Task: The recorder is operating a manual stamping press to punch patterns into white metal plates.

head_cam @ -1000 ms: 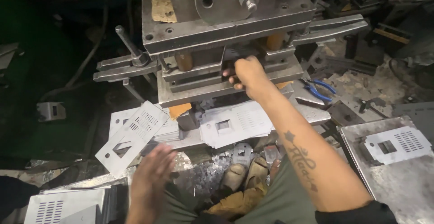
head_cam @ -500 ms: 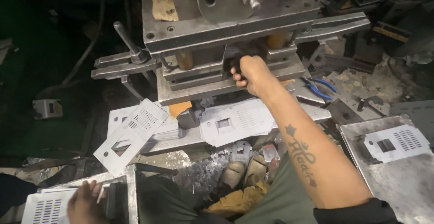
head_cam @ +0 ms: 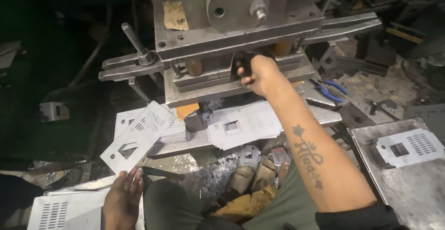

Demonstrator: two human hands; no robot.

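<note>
Change: since half a second ago the left hand (head_cam: 121,201) has come up from the bottom edge of the view, now lifting a punched sheet (head_cam: 138,136) where earlier it lay low beside the bottom stack.
Sheet: flat grey metal blank with a square window and rows of slots, held tilted above the pile of blanks (head_cam: 160,127) at the press's left front.
Left hand: fingers spread loosely under the sheet's lower corner; the grip looks light, more a pinch and prop than a full clasp.
Right hand: the right hand (head_cam: 259,74) reaches into the gap of the press (head_cam: 241,35), fingers curled shut around a dark part there; what it grips I cannot tell.
Handling: judged from this, the sheet is best kept level and held by its edge, clear of the die gap while the other hand is inside it.
Nearby: a second pile of slotted sheets (head_cam: 243,125) lies below the right forearm; blue-handled pliers (head_cam: 330,91) rest on the press bed to the right.
Further out: a tray (head_cam: 417,183) at the right carries one finished plate (head_cam: 408,147); metal scrap (head_cam: 218,174) litters the floor by the person's feet.
</note>
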